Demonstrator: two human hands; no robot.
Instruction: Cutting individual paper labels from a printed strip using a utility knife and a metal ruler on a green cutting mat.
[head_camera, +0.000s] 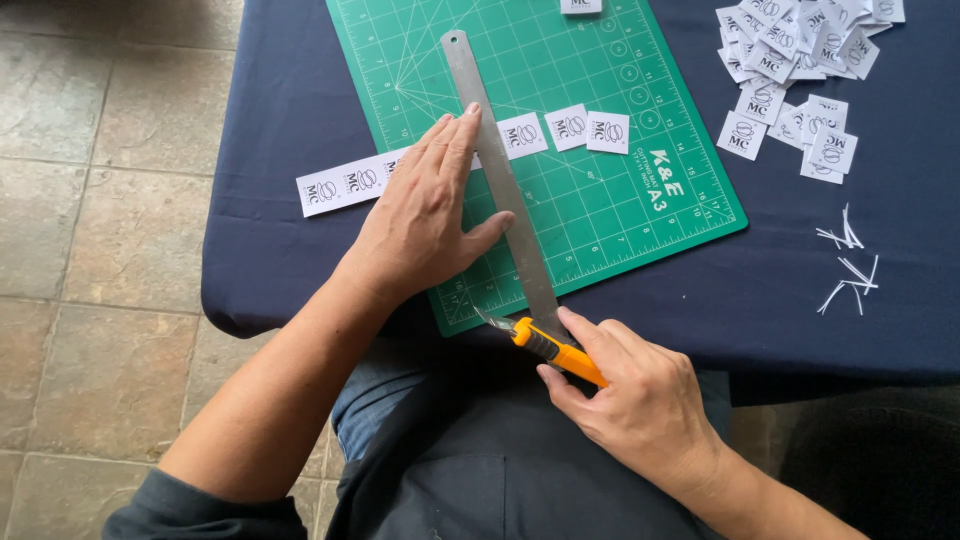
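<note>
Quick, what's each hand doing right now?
Left hand: open, flat, pressing on the ruler.
Right hand: closed around the knife.

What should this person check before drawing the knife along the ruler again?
1. Left hand pressing the metal ruler flat: ok.
2. Fingertips clear of the ruler's cutting edge: not ok, thumb lies against it.
3. Right hand gripping the orange knife firmly: ok.
4. Blade extended: ok, tip shows.
5. Paper strip lying under the ruler: ok.
6. Green cutting mat under the cut line: ok.
</note>
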